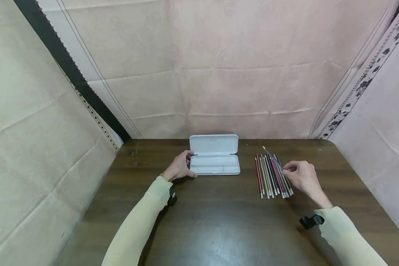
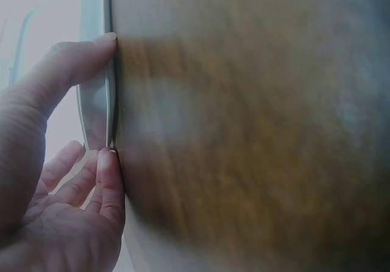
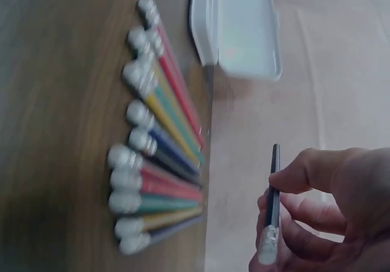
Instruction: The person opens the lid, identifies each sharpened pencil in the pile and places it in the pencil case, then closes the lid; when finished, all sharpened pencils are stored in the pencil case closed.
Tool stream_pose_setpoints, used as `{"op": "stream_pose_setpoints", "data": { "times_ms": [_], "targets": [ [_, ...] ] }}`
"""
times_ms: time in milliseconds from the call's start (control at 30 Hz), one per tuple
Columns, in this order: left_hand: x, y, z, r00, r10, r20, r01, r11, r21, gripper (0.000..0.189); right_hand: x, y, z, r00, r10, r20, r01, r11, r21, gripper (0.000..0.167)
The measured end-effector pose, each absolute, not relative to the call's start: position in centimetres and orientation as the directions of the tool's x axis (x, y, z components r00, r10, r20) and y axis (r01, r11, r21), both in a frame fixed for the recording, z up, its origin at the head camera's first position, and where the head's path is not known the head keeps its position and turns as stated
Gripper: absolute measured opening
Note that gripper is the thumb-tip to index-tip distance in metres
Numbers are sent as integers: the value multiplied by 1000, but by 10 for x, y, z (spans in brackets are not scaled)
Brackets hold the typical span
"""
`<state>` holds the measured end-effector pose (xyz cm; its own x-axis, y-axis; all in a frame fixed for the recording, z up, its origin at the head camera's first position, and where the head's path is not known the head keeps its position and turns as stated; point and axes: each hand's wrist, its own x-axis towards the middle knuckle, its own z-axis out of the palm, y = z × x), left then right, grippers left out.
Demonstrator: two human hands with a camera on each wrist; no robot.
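A white pencil case (image 1: pixel 214 159) lies with its lid raised on the brown table, its inside bare apart from a low divider. My left hand (image 1: pixel 180 166) holds the case at its left end, thumb on the front edge and fingers at the side (image 2: pixel 97 113). To the right of the case, several coloured pencils (image 1: pixel 269 177) lie side by side, their white eraser ends toward me. Above the right side of this row, my right hand (image 1: pixel 302 176) pinches one dark pencil (image 3: pixel 273 205) between thumb and fingers, its tip pointing away and to the left.
The brown wooden table (image 1: pixel 226 221) ends at a pale cloth backdrop (image 1: pixel 239 74) just behind the case. More cloth hangs along the left and right sides. Dark straps with small black devices (image 1: pixel 312 221) sit at both wrists.
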<state>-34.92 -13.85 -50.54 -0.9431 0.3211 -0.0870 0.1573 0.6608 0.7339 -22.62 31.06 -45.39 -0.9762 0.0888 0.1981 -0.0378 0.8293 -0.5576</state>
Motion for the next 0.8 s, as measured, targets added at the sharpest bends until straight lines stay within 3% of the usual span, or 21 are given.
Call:
{"op": "stream_pose_setpoints", "data": {
  "times_ms": [333, 800],
  "targets": [
    [-350, -139, -504, -943, 320, -93, 156, 671, 725, 101, -237, 268, -443, -976, 0, 218, -135, 785, -604, 11],
    [-350, -141, -504, -940, 329, -87, 166, 668, 725, 102, -266, 215, -445, -942, -149, 301, -304, 758, -576, 9]
  ]
}}
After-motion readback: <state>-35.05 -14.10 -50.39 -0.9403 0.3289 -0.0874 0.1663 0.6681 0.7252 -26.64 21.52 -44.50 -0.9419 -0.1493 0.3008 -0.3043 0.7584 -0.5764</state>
